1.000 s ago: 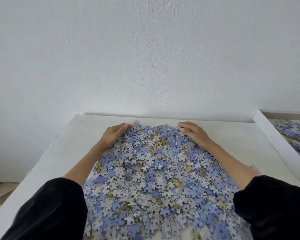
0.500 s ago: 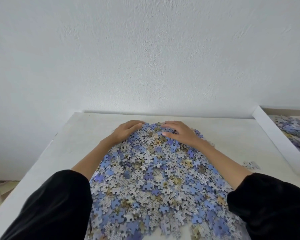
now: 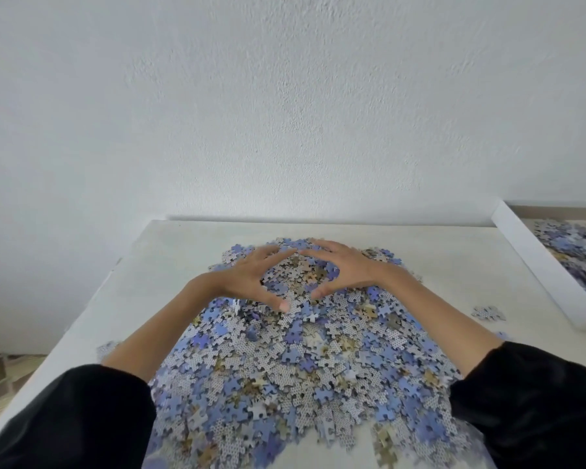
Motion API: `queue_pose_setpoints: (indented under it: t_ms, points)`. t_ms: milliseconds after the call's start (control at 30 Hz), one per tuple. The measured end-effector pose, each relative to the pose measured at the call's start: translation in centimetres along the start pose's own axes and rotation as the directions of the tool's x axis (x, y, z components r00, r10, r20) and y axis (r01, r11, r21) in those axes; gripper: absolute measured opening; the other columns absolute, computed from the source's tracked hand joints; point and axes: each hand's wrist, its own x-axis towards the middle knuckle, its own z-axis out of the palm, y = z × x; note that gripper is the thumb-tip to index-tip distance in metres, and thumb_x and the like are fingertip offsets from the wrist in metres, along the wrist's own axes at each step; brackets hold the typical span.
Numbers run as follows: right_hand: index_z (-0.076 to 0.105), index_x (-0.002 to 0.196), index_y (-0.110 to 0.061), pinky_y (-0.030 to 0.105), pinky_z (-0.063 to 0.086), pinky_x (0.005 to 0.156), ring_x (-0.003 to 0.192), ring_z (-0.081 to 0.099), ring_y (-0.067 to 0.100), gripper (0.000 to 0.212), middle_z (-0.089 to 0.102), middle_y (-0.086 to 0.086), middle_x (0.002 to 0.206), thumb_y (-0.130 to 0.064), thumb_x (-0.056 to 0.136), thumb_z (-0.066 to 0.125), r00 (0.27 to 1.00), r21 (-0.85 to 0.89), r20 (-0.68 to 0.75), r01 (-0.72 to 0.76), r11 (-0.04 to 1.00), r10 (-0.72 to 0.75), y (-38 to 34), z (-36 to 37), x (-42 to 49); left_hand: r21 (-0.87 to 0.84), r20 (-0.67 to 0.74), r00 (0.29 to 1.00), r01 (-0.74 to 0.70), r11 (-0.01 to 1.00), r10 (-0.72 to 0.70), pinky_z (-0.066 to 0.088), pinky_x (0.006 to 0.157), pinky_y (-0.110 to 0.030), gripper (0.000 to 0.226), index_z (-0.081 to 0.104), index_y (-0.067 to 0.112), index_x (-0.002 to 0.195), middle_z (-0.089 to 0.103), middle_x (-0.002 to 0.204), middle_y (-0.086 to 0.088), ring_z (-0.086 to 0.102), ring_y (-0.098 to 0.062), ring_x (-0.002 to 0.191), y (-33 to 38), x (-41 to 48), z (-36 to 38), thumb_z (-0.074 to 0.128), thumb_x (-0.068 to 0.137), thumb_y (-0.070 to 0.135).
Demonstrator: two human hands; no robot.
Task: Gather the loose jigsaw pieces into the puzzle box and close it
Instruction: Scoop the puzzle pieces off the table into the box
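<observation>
Closest to me, the two black sleeves (image 3: 65, 418) frame the bottom of the view, with bare forearms running forward on either side of the pile of jigsaw pieces (image 3: 301, 360). The pile lies on the pale surface (image 3: 170, 265) between the arms and is thickest down the middle. A few pieces spill past the left forearm (image 3: 107, 348).

At the far crest of the pile the left hand (image 3: 247, 279) and the right hand (image 3: 345, 272) lie flat on the pieces. Their fingers are spread and released, gripping nothing. The fingertips almost meet and the thumbs point back toward me, so the hands form a rake around the far edge. I read this as drawing the heap together, and most of the gathering looks yet to be done.

A small clump of stray pieces (image 3: 487, 313) sits apart to the right. Beyond it is the puzzle box (image 3: 535, 262), open, with some pieces (image 3: 575, 252) already inside. I can't see a lid.

The box lies to the right of both hands, and its long side runs away from me. The right hand is the nearer one, so I judge any load must travel rightward over that white rim. The textured wall (image 3: 285, 96) stands behind it all.
</observation>
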Motion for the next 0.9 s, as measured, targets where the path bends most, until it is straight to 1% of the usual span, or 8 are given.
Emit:
queue_pose_setpoints:
  t_ms: [100, 200, 367, 467, 533, 667, 767, 900]
  points:
    - [-0.003, 0.138, -0.054, 0.057, 0.002, 0.112, 0.141, -0.013, 0.023, 0.108, -0.020, -0.006, 0.152, -0.077, 0.054, 0.061, 0.999, -0.056, 0.046, -0.010, 0.998, 0.013, 0.0, 0.2, -0.9, 0.095, 0.037, 0.999, 0.014, 0.995, -0.017, -0.013, 0.105, -0.062, 0.128, -0.020, 0.058, 0.132, -0.024, 0.153, 0.005, -0.019, -0.024, 0.140, -0.3, -0.7, 1.2, 0.040, 0.027, 0.099]
    - [-0.003, 0.140, -0.050, 0.056, -0.002, 0.112, 0.141, -0.016, 0.026, 0.108, -0.023, -0.004, 0.152, -0.065, 0.061, 0.068, 0.999, -0.118, 0.031, -0.028, 0.993, 0.032, -0.4, 0.4, -1.6, 0.203, -0.001, 1.000, -0.004, 0.979, 0.004, -0.016, 0.103, -0.057, 0.128, -0.026, 0.056, 0.130, -0.022, 0.153, 0.006, -0.025, -0.018, 0.138, -0.3, -0.8, 2.0, 0.035, 0.027, 0.100]
    - [0.014, 0.138, -0.052, 0.056, 0.004, 0.109, 0.141, -0.004, 0.028, 0.092, -0.006, -0.004, 0.153, -0.067, 0.064, 0.065, 0.994, -0.098, -0.093, -0.059, 0.993, 0.050, -0.7, 0.9, -2.0, 0.235, -0.147, 0.986, -0.045, 0.971, 0.081, 0.001, 0.109, -0.047, 0.122, 0.003, 0.044, 0.144, 0.011, 0.146, 0.012, 0.001, -0.011, 0.135, -0.6, -0.7, 2.8, 0.026, 0.038, 0.100]
    - [0.032, 0.134, -0.047, 0.051, 0.013, 0.111, 0.135, 0.012, 0.025, 0.084, 0.016, -0.001, 0.146, -0.070, 0.059, 0.063, 0.983, -0.047, -0.177, -0.061, 0.997, 0.052, -0.4, 1.3, -2.5, 0.191, -0.302, 0.947, -0.057, 0.980, 0.114, 0.020, 0.103, -0.038, 0.094, 0.034, 0.041, 0.134, 0.034, 0.131, 0.008, 0.020, -0.010, 0.121, -1.0, -0.9, 3.2, 0.040, 0.052, 0.085]
    - [0.045, 0.128, -0.037, 0.046, 0.021, 0.110, 0.128, 0.024, 0.019, 0.068, 0.030, 0.000, 0.135, -0.054, 0.068, 0.070, 0.963, 0.021, -0.268, -0.022, 1.000, 0.027, -0.1, 2.0, -2.5, 0.138, -0.372, 0.922, -0.061, 0.989, 0.109, 0.033, 0.093, -0.035, 0.076, 0.045, 0.033, 0.124, 0.042, 0.121, 0.007, 0.028, -0.012, 0.112, -1.2, -0.9, 3.5, 0.044, 0.057, 0.069]
    - [0.057, 0.115, -0.029, 0.027, 0.025, 0.099, 0.115, 0.035, 0.009, 0.048, 0.042, -0.004, 0.123, -0.029, 0.070, 0.073, 0.925, 0.125, -0.379, 0.026, 0.992, 0.024, -0.6, 2.9, -2.8, 0.094, -0.411, 0.901, -0.108, 0.990, 0.138, 0.033, 0.083, -0.022, 0.062, 0.050, 0.023, 0.112, 0.047, 0.109, 0.006, 0.040, -0.011, 0.102, -0.8, -1.2, 4.0, 0.045, 0.062, 0.059]
    - [0.062, 0.101, -0.025, 0.028, 0.035, 0.095, 0.101, 0.048, 0.010, 0.035, 0.051, -0.006, 0.109, -0.014, 0.069, 0.073, 0.897, 0.231, -0.439, 0.064, 0.971, 0.045, -1.0, 2.9, -2.8, -0.037, -0.418, 0.900, -0.153, 0.987, 0.124, 0.036, 0.083, -0.014, 0.052, 0.054, 0.022, 0.108, 0.056, 0.103, 0.006, 0.051, -0.006, 0.094, 0.0, -1.7, 3.7, 0.050, 0.064, 0.050]
    - [0.063, 0.084, -0.027, 0.025, 0.045, 0.084, 0.086, 0.059, 0.009, 0.027, 0.059, -0.013, 0.092, -0.009, 0.069, 0.076, 0.843, 0.350, -0.535, 0.165, 0.922, 0.052, -0.8, 2.2, -2.8, -0.234, -0.442, 0.895, -0.176, 0.956, 0.057, 0.053, 0.082, -0.029, 0.030, 0.057, 0.035, 0.094, 0.065, 0.099, 0.006, 0.061, -0.011, 0.093, 0.2, -1.6, 3.4, 0.060, 0.065, 0.044]
